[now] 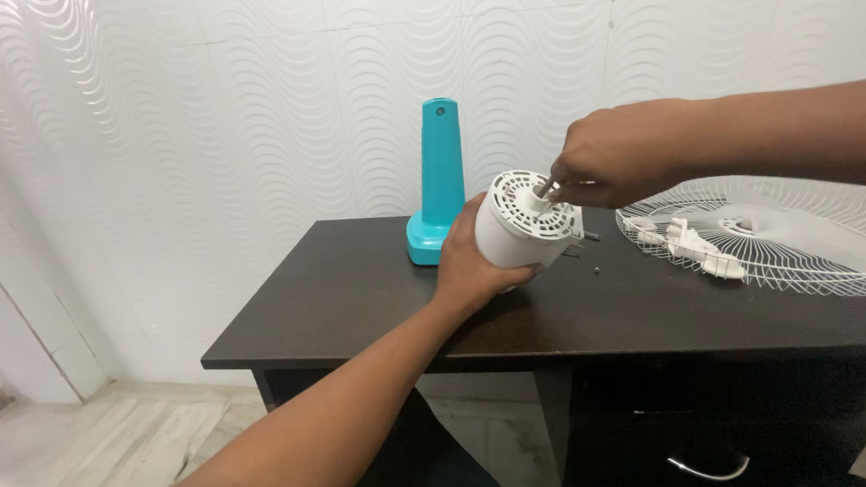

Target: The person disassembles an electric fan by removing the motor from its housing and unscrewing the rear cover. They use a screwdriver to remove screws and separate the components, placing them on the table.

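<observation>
My left hand (pixel 469 261) grips a white cylindrical fan motor housing (pixel 520 223) from behind and holds it tilted just above the dark table (pixel 356 298). The housing's vented end faces up and to the right. My right hand (pixel 613 157) reaches in from the right, its fingertips pinched on the thin metal shaft (pixel 546 187) that sticks out of that end. A couple of small screws (pixel 595 267) lie on the table just right of the housing.
A teal fan stand (pixel 439 178) is upright at the table's back edge against the wavy white wall. A white wire fan guard (pixel 793 231) with a white plastic part (pixel 692 245) on it lies at the right. A drawer handle (pixel 708 472) shows below.
</observation>
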